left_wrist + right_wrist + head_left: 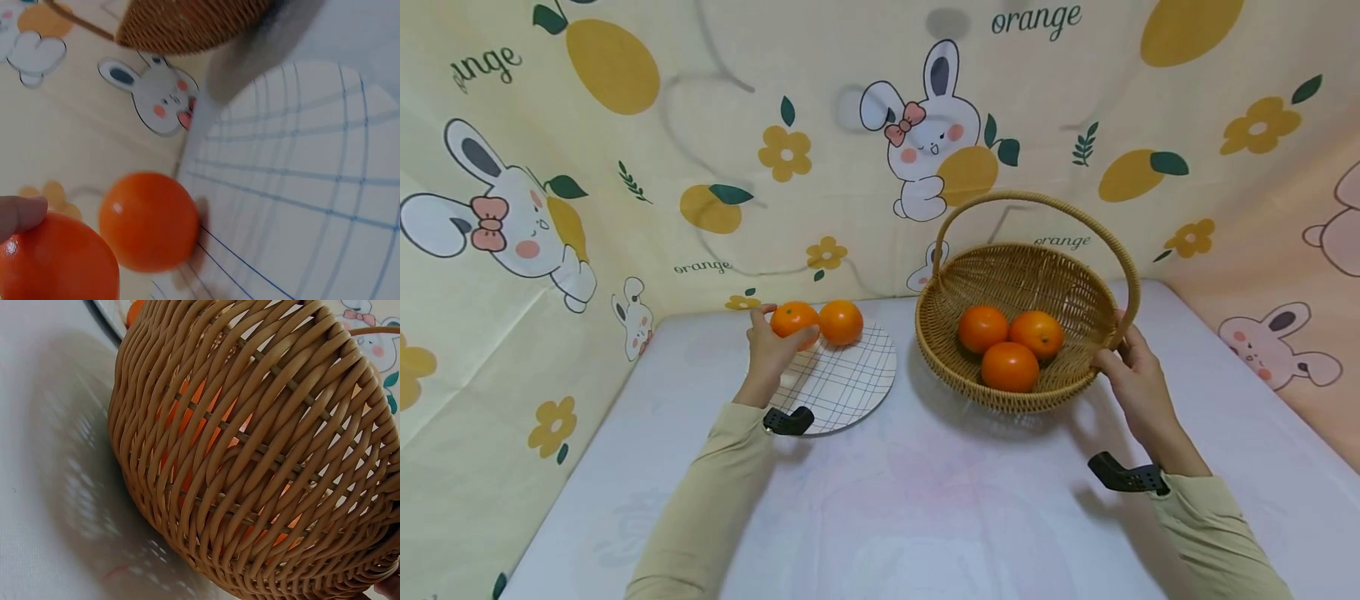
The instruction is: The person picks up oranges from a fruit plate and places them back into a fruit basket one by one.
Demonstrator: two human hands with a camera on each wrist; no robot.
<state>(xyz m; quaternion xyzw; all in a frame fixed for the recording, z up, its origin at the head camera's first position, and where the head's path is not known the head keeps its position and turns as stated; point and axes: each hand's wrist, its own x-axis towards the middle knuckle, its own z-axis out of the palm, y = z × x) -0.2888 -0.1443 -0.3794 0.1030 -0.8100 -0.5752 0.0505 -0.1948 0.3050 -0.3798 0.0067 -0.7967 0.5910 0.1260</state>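
Note:
My left hand [772, 352] holds an orange [793, 320] between thumb and fingers at the far left side of a round checked plate [850, 387]. Beside it on the plate is a second orange [841, 322]; the left wrist view shows the held orange [59, 262] under the thumb, close to the other orange [150, 222]. My right hand [1138, 387] grips the right rim of a wicker basket [1015, 267], near the foot of its tall handle. Inside the tilted basket lie three oranges [1010, 367], glimpsed through the weave [250, 444] in the right wrist view.
A white-covered table [925, 500] carries the plate on the left and the basket on the right. Behind them hangs a cream cloth [820, 208] printed with rabbits and oranges. Dark straps [790, 421] sit on both wrists.

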